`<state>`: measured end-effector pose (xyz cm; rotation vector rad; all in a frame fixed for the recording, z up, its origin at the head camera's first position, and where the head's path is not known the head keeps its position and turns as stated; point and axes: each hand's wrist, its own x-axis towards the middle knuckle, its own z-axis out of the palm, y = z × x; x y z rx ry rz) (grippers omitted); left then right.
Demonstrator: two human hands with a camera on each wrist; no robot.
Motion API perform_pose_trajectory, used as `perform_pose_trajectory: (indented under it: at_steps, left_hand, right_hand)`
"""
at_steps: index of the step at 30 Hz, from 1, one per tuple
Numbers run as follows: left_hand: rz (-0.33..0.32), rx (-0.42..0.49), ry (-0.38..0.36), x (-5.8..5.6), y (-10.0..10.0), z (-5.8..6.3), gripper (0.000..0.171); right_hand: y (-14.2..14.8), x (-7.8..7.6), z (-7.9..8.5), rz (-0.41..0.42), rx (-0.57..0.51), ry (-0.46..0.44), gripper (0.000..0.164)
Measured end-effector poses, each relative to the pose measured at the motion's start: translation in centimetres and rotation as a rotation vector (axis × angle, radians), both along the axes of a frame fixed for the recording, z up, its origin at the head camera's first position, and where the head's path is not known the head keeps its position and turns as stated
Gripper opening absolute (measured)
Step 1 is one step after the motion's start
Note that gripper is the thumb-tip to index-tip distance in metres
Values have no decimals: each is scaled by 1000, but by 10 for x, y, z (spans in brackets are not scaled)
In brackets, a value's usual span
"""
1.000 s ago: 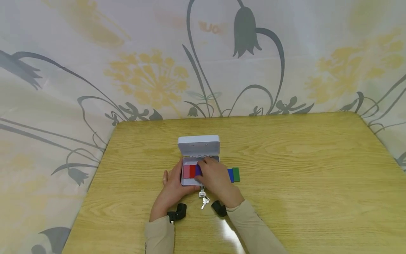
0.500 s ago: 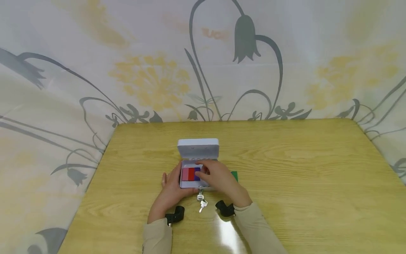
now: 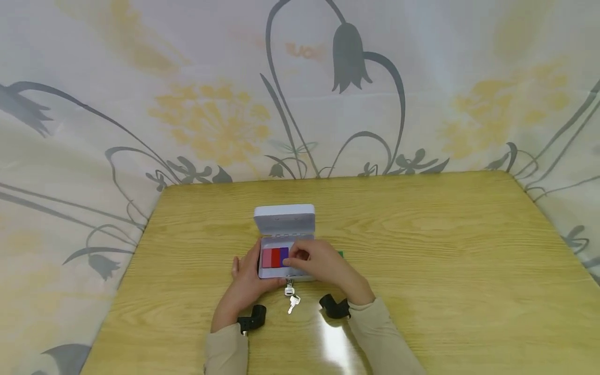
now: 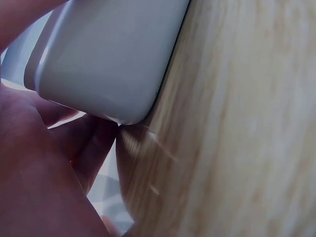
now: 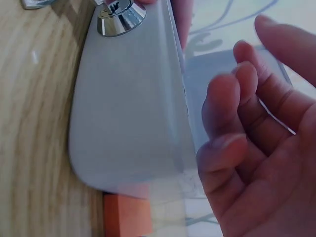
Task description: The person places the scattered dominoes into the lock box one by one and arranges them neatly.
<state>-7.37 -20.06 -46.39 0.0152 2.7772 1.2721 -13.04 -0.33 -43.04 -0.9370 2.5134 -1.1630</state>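
A small white lockbox (image 3: 264,273) stands with its lid (image 3: 284,223) raised in the head view. Inside, a pink block (image 3: 266,258), a red block (image 3: 275,258) and a purple block (image 3: 284,257) lie side by side at the left. My left hand (image 3: 249,277) grips the box's left end, thumb along the front; the left wrist view shows its fingers round the box corner (image 4: 113,74). Over the right half of the box is my right hand (image 3: 323,263), thumb tip at the purple block. In the right wrist view its fingers (image 5: 223,101) are loosely curled around nothing.
Keys (image 3: 292,299) hang from the lock (image 5: 121,17) at the box's front. A green block (image 3: 340,254) shows behind my right hand, and an orange block (image 5: 127,215) sits by the box's end. A patterned curtain (image 3: 304,104) backs the wooden table (image 3: 445,250).
My right hand has let go of the purple block, which now lies beside the red one. The hand's fingers have drawn back to the right. My left hand keeps its grip on the box.
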Motion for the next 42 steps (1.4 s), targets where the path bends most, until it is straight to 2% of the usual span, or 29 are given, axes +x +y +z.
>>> perform_pose_trajectory:
  at_steps: [5, 12, 16, 21, 25, 28, 34, 37, 42]
  left_hand:
    - [-8, 2, -6, 0, -2, -1, 108]
    - [4, 12, -11, 2, -3, -3, 109]
    - [17, 10, -31, 5, -3, -3, 110]
    - [15, 6, -49, 5, -3, -2, 112]
    - [12, 4, -46, 4, -2, -2, 112]
    - [8, 3, -36, 2, -2, -1, 112]
    - [3, 3, -20, 0, 0, -1, 113]
    - [5, 5, -17, 0, 0, -1, 113]
    - [7, 6, -19, 0, 0, 0, 113]
  right_hand:
    - [6, 4, -5, 23, -60, -61, 20]
    - [13, 8, -7, 43, -85, -120, 16]
    - [20, 7, -9, 67, -100, -136, 14]
    - [31, 2, -9, 39, -123, -148, 14]
    - [40, -1, -8, 3, -112, -167, 20]
    - [45, -2, -9, -26, -107, -148, 21]
    - [57, -3, -11, -174, -100, -112, 22]
    - [62, -3, -13, -243, -111, -124, 21]
    - [71, 0, -16, -290, -117, -156, 21]
